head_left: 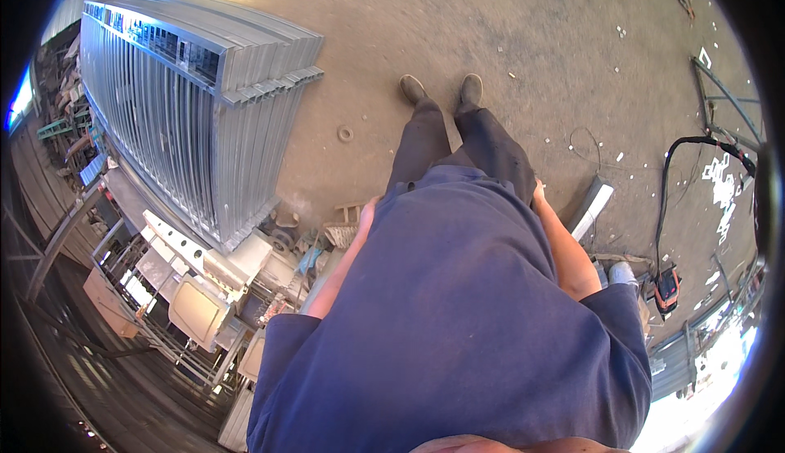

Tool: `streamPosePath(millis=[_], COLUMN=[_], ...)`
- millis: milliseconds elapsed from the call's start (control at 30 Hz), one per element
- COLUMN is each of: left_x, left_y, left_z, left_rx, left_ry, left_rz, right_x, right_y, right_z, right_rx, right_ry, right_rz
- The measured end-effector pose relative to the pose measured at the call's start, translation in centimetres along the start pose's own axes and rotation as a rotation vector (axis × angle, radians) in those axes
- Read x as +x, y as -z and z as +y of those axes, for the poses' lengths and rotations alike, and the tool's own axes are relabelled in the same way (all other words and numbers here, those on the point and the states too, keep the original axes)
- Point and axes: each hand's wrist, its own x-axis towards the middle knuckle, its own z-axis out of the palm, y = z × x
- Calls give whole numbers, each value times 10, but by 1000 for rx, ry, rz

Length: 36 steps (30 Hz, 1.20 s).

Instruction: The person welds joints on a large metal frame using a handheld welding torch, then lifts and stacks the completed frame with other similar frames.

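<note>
My left arm hangs along my left side, and the bit of my left hand (370,210) that shows is beside my hip, next to the dark trousers (420,144). On the other side, my right hand (538,192) rests near my right hip, against or just beside the trouser leg. The blue shirt (458,289) and the thighs hide most of both hands, so the fingers cannot be made out. No object shows in either hand. Both boots (470,91) point forward on the floor.
A tall stack of grey metal frames (176,109) stands at the left. A small ring (345,133) lies on the floor. To the right are a light metal tube (592,208), a black cable with an orange-black device (667,289), and a metal stand (719,97). White scraps are scattered about.
</note>
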Motion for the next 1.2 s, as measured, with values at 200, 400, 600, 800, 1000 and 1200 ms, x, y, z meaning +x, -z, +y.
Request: streamPosePath(millis=[200,400,600,800,1000,1200], left_x=[2,12,66,37,41,17], left_y=[4,-9,8,-4,10,3], left_z=[-1,-27,-93,-47,-32,38], left_rx=[-32,-303,-412,-491,-365,-243], left_ry=[5,76,136,200,152,141], left_rz=[-11,-52,-131,-123,-124,-54], right_x=[2,2,43,9,-1,-29], right_y=[-7,1,-29,-5,-10,14], right_z=[14,9,86,22,27,-52], right_rx=[47,-26,80,-119,-14,-143], right_ry=[-57,32,4,73,40,80], right_rz=[-11,-18,-1,-38,-73,-8])
